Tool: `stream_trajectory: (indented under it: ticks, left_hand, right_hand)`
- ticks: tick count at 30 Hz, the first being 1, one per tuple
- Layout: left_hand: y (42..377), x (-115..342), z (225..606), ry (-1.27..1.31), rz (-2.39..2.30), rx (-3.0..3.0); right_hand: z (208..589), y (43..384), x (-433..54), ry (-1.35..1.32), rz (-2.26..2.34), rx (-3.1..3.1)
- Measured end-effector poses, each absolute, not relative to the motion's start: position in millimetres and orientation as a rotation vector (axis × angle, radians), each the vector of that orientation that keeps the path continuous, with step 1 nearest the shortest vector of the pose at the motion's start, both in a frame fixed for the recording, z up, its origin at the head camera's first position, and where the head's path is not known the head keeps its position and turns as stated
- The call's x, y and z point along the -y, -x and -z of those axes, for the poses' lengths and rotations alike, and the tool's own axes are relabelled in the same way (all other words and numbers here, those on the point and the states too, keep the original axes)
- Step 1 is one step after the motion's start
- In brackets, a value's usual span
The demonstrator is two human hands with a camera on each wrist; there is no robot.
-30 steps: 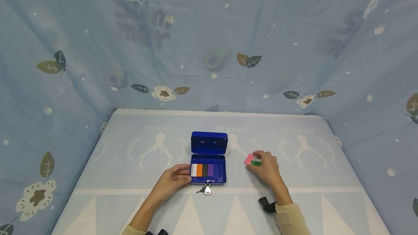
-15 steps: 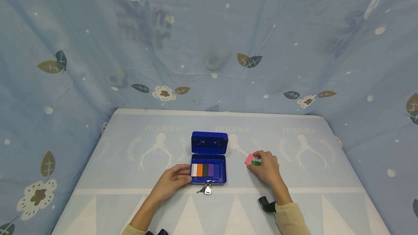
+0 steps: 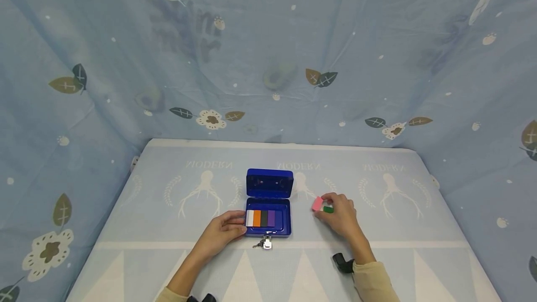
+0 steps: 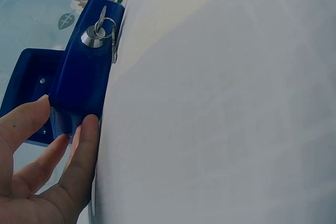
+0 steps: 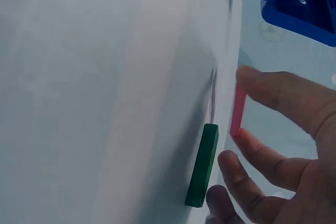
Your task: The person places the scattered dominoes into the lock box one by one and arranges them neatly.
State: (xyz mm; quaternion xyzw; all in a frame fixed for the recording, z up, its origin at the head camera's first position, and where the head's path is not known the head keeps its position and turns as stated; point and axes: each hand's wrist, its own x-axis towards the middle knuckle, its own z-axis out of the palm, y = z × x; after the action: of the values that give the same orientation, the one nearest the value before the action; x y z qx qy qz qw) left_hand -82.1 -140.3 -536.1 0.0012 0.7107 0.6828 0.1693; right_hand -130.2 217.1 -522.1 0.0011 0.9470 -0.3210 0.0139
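Pinched between thumb and fingertip of my right hand (image 3: pixel 340 215) is a small flat pink block (image 3: pixel 317 203), its thin edge showing in the right wrist view. A green block (image 5: pixel 202 166) lies on the table under that hand, by its lower fingers (image 5: pixel 233 167). My left hand (image 3: pixel 218 237) rests its thumb and fingertips against the left side of a blue metal cash box (image 3: pixel 282 234). The box's lid (image 3: pixel 269 183) stands raised at the back. White, orange, dark and purple blocks (image 3: pixel 260 218) sit side by side in the box's left part.
Keys on a ring (image 4: pixel 105 27) hang from the lock at the box's front. A black wrist device (image 3: pixel 343 263) is by the right sleeve. Patterned cloth (image 3: pixel 268 59) hangs behind and on both sides of the table (image 3: pixel 168 167).
The right hand has shifted slightly left with the pink block, which now stands a little farther from the green block. The left hand stays at the box.
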Motion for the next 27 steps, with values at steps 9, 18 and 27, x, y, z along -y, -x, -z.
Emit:
stream_trajectory:
  ticks: [9,18,27]
  left_hand:
    - [82.1,139.1,534.4,0.014,-1.931,-2.032]
    - [81.9,139.5,535.7,0.013,-1.932,-2.038]
    - [81.9,140.4,536.9,-0.009,-1.943,-2.029]
  right_hand:
    - [512.4,125.4,-207.9,0.049,1.152,-2.879]
    - [510.4,119.7,-195.5,0.232,1.253,-2.875]
    - [511.3,114.0,-181.4,0.389,1.308,-2.876]
